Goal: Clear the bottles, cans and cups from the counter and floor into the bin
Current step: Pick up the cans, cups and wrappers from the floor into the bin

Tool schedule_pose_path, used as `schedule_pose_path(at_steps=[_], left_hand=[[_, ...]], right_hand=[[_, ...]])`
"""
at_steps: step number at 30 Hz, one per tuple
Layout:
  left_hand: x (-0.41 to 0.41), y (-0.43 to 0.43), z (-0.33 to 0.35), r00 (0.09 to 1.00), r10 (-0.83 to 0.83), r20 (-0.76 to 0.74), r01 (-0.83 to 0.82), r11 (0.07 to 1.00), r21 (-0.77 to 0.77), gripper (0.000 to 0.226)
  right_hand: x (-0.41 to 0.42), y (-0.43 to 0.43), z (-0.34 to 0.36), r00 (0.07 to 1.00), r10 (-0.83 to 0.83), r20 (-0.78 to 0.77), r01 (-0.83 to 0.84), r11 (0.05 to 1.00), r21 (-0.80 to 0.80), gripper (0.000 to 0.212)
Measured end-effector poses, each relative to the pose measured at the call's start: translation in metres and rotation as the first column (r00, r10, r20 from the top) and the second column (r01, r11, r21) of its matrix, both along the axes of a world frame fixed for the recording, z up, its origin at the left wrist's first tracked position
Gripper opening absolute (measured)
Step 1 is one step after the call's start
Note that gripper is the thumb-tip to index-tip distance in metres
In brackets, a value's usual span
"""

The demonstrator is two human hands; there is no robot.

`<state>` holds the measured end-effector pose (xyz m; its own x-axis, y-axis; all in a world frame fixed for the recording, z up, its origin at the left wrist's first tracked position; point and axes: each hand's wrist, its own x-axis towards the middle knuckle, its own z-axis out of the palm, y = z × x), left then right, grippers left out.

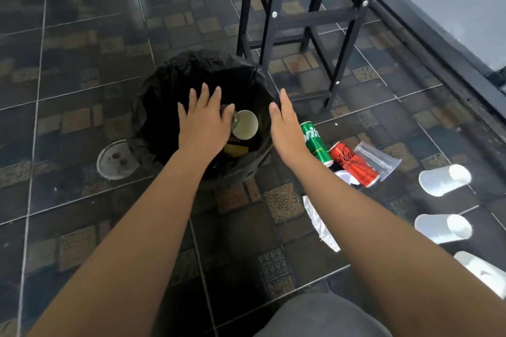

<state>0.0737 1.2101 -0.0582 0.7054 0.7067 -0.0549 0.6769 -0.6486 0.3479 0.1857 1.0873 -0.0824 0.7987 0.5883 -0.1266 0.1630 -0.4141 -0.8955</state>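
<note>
I am getting partway through this job: the round bin with its black plastic liner (164, 96) is already holding a cream paper cup (246, 124) lying on its side, with some yellow packaging beneath it and something glassy beside it that I cannot make out. Plenty is waiting on the floor, all of it off to the outer side of my right hand (286, 128): a green drinks can (315, 142) is lying just beside my wrist, a red drinks can (353, 164) is resting against it, a clear plastic cup (376, 159) is tipped over next to that, and a row of white plastic cups (443, 179) is lying further out, well apart from both hands. Crumpled white paper (320, 221) is showing under my right forearm. The counter is not showing, so I cannot judge it. My left hand (204, 123) is hovering over the mouth of the bin, fingers spread and straight, gripping nothing. My right hand is hanging edge-on at the bin's near rim, fingers straight and together, also carrying nothing. I am judging that both hands are free for the cans next.
</note>
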Motion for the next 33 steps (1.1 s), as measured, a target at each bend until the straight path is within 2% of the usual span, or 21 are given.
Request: schedule_pose_path(at_steps=[3, 6, 10, 14, 17, 22, 26, 33], left_hand=[[0.019, -0.035, 0.007, 0.991, -0.055, 0.121, 0.055, 0.998, -0.002, 0.057], [0.043, -0.073, 0.008, 0.974, -0.14, 0.177, 0.136, 0.99, 0.035, 0.057], [0.076, -0.118, -0.008, 0.945, -0.292, 0.145, 0.272, 0.952, 0.142, 0.056], [0.097, -0.151, -0.048, 0.947, -0.318, 0.046, 0.318, 0.948, 0.017, 0.054], [0.104, -0.167, -0.085, 0.961, -0.272, -0.041, 0.267, 0.958, -0.105, 0.055], [0.118, -0.171, -0.13, 0.961, -0.242, -0.135, 0.212, 0.955, -0.209, 0.059], [0.141, -0.168, -0.146, 0.982, -0.141, -0.125, 0.1, 0.952, -0.289, 0.07], [0.195, -0.166, -0.162, 0.989, 0.114, -0.097, -0.144, 0.907, -0.395, 0.1]], right_hand=[[0.017, -0.042, -0.013, 0.996, -0.027, 0.087, 0.033, 0.997, -0.07, 0.055], [0.039, -0.088, -0.033, 0.975, -0.068, 0.209, 0.122, 0.959, -0.254, 0.056], [0.059, -0.135, -0.053, 0.95, -0.05, 0.31, 0.189, 0.878, -0.44, 0.056], [0.072, -0.171, -0.074, 0.944, -0.016, 0.329, 0.205, 0.81, -0.549, 0.058], [0.081, -0.191, -0.094, 0.932, 0.004, 0.362, 0.229, 0.769, -0.598, 0.059], [0.096, -0.21, -0.123, 0.907, 0.099, 0.41, 0.234, 0.691, -0.684, 0.062], [0.109, -0.209, -0.135, 0.883, 0.193, 0.428, 0.225, 0.626, -0.747, 0.061], [0.126, -0.193, -0.156, 0.817, 0.264, 0.513, 0.298, 0.569, -0.767, 0.059]])
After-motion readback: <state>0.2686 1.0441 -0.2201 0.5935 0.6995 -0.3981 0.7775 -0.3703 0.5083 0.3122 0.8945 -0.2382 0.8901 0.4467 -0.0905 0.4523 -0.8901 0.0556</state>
